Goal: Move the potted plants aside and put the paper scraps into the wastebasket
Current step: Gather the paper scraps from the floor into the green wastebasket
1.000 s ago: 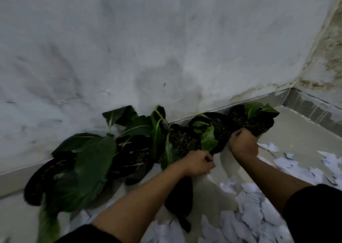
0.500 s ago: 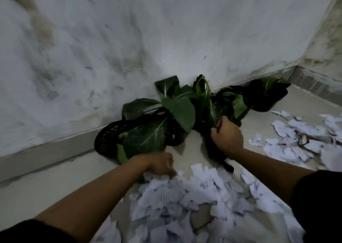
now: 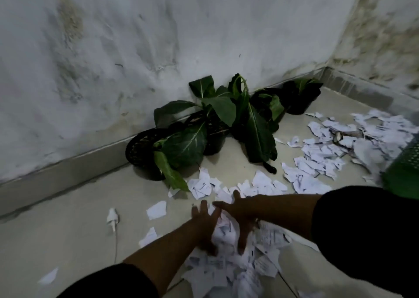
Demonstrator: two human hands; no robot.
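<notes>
The potted plants [image 3: 217, 125] stand along the wall at frame centre, so scrap-gathering is in hand. The left hand [image 3: 204, 218] and right hand [image 3: 238, 211] lie flat, fingers spread, holding nothing, on the paper scraps [image 3: 238, 247] at lower centre. Next they must scoop a bunch toward the green wastebasket [image 3: 405, 168] at the right edge.

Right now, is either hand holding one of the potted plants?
No. Both the left hand and the right hand are spread over the paper scraps, apart from the potted plants by the wall.
</notes>
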